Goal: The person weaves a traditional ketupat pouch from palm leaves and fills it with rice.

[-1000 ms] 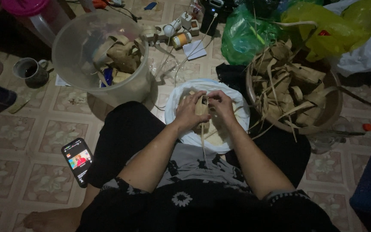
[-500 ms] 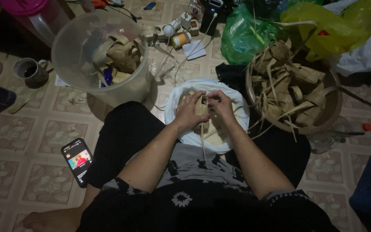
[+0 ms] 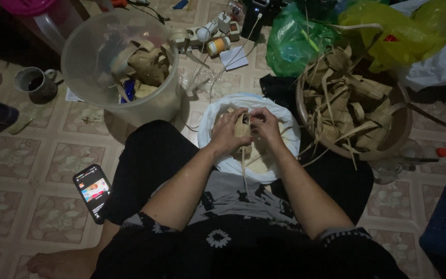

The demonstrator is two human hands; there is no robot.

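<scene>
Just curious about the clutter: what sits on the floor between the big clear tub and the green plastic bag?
In the head view, between the clear tub and the green bag lie a small tin, a white paper and white cables.

Two bare hands are counted, the left hand (image 3: 229, 133) and the right hand (image 3: 266, 125). One clear plastic bucket (image 3: 95, 98), one brown woven basket (image 3: 391, 135), one white plastic bowl (image 3: 219, 114), one dark ceramic mug (image 3: 36, 84) and one black smartphone (image 3: 93, 192) are seen. One green plastic bag (image 3: 291, 41) and one yellow plastic bag (image 3: 391, 31) are counted.
</scene>
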